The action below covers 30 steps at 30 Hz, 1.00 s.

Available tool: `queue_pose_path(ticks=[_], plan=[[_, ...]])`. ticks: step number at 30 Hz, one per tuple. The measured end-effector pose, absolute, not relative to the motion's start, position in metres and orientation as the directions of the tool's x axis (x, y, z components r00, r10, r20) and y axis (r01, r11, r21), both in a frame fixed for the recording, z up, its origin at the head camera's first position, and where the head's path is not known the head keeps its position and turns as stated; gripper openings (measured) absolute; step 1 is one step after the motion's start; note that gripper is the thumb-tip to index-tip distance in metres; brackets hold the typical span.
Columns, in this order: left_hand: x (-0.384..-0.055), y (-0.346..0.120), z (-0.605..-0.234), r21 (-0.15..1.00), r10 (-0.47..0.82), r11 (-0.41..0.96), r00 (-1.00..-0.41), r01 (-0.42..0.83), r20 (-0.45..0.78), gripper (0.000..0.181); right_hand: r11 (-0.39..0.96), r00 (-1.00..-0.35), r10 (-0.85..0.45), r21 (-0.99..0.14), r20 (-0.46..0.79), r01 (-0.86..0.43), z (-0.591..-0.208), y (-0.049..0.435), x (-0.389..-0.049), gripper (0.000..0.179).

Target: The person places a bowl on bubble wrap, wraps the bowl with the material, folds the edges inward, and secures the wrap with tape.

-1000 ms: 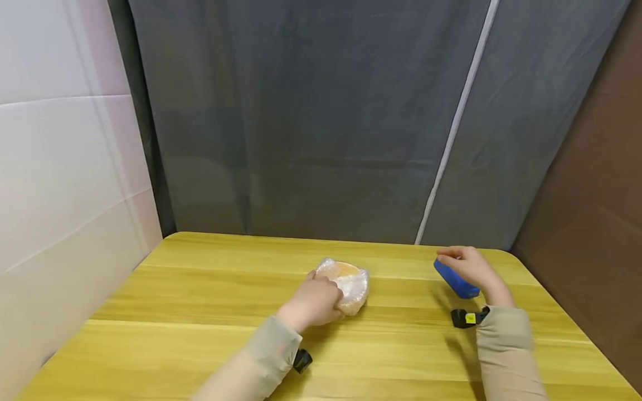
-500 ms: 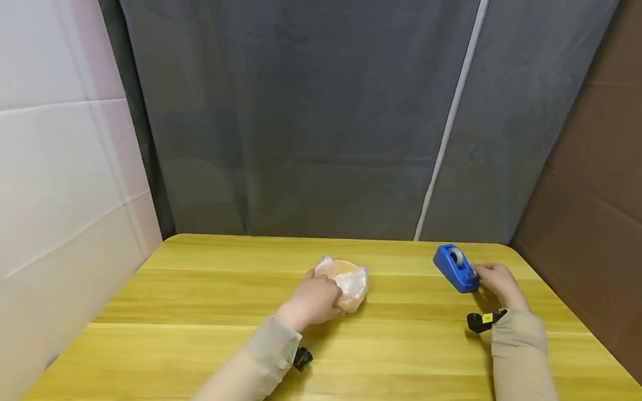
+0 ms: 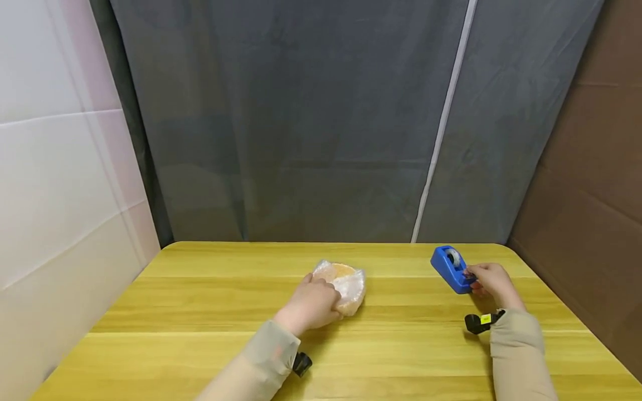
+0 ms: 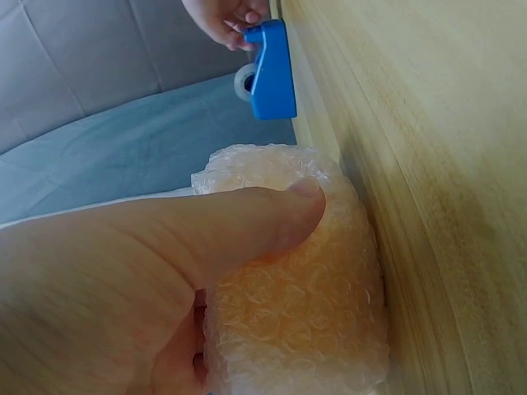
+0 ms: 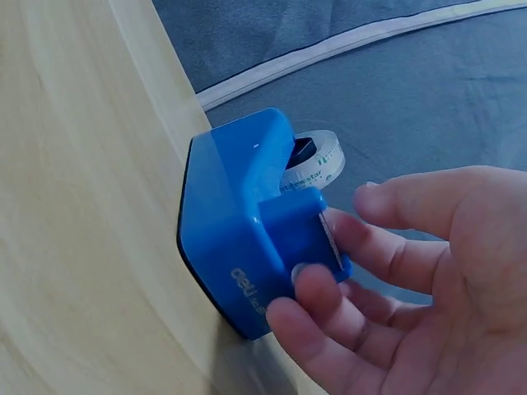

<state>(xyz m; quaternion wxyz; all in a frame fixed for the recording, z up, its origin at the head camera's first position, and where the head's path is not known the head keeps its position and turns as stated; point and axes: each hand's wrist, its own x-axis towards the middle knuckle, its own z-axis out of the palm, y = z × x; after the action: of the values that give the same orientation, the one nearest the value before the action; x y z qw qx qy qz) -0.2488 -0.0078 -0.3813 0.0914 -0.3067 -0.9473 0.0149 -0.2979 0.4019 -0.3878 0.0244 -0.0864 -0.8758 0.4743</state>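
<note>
My left hand (image 3: 312, 303) grips a rounded, pale orange object in bubble wrap (image 3: 352, 289) at mid-table. The thumb lies across the near side of the wrap (image 4: 296, 304) in the left wrist view, with other fingers partly hidden behind it. What is inside cannot be made out. To the right, a blue tape dispenser (image 3: 448, 273) rests on the table with a roll of clear tape (image 5: 319, 160) in it. My right hand (image 3: 494, 283) is at its cutter end, fingers loosely bent and touching there. The thumb stands apart from the dispenser, and no pulled tape strip shows.
The yellow wood-grain table (image 3: 200, 312) has rounded far corners. A dark grey curtain (image 3: 321, 122) hangs behind it, a white panel (image 3: 65, 167) stands at the left and a brown one (image 3: 592, 195) at the right. Small black cameras (image 3: 476, 323) sit at both wrists.
My right hand has gone from above the dispenser to its near cutter end, uncovering the tape roll; its fingers have come closer to the cutter. The left hand keeps its grip in place.
</note>
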Motion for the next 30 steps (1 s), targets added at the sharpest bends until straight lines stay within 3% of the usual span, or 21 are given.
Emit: queue_pose_path(ticks=[12,30], plan=[[-0.2480,-0.0049,-0.3785,-0.082,0.583,0.812,-0.794,0.579,0.173,0.022,0.314,-0.977,0.100,-0.926,-0.188,0.211,-0.3825,0.3969,-0.2917,0.056],[-0.2485,0.0003,-0.3811,-0.094,0.575,0.818,-0.804,0.567,0.154,0.020,0.215,-0.950,0.171,-0.931,-0.262,0.296,-0.3855,0.4014,-0.2926,0.057]])
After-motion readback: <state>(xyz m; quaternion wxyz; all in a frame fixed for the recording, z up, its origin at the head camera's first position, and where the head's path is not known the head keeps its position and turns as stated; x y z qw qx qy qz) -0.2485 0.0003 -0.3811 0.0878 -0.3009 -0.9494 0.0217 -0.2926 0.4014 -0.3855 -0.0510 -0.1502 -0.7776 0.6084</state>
